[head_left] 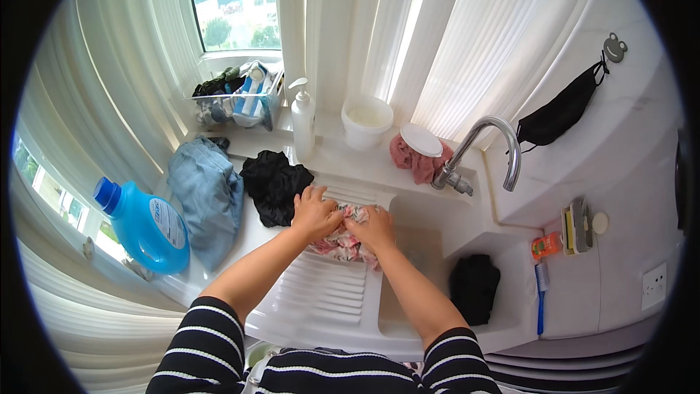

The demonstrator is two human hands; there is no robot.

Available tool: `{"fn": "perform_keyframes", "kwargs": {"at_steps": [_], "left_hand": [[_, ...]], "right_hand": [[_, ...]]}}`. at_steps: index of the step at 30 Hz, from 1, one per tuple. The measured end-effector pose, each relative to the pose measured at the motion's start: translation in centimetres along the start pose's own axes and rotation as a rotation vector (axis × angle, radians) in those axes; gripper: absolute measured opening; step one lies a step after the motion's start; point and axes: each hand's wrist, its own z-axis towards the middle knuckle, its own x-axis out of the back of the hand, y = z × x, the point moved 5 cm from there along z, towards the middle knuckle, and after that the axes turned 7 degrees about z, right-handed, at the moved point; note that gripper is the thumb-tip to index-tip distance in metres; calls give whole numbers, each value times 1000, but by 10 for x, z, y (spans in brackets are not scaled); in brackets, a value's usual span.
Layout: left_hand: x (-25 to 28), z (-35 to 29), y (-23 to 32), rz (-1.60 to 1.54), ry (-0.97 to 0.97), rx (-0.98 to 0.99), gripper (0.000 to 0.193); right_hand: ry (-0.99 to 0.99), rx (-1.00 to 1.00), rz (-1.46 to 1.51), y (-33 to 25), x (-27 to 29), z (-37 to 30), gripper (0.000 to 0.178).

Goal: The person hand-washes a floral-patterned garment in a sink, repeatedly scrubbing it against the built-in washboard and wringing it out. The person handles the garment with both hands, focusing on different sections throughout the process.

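A crumpled pink and white floral cloth (341,246) lies bunched on the ribbed white washboard (324,293) of the sink. Both hands press into it. My left hand (316,214) has its fingers curled over the cloth's upper left side. Closed on the right part is my right hand (374,229), thumb side toward the left one. The fabric gathers between them. Just beyond my left hand is a black garment (271,184), heaped at the washboard's edge. The sink basin (415,244) drops away on the right, holding cloudy water.
Left: a blue detergent bottle (149,228) and light blue denim (207,191). Behind: a pump bottle (302,128), a white tub (366,128), and a pink cloth (412,163). The faucet (510,149) arches over the right side. A black cloth (474,290) and blue brush (541,299) are at right.
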Motion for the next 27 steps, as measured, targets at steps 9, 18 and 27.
{"fn": "perform_keyframes", "kwargs": {"at_steps": [9, 18, 27], "left_hand": [[20, -61, 17, -137, 250, -265, 25], [31, -68, 3, -252, 74, -191, 53], [15, -5, 8, -149, 283, 91, 38]], "right_hand": [[-29, 720, 78, -1, -26, -64, 45], [-138, 323, 37, 5, -6, -66, 88], [27, 447, 2, -14, -19, -3, 56]]}}
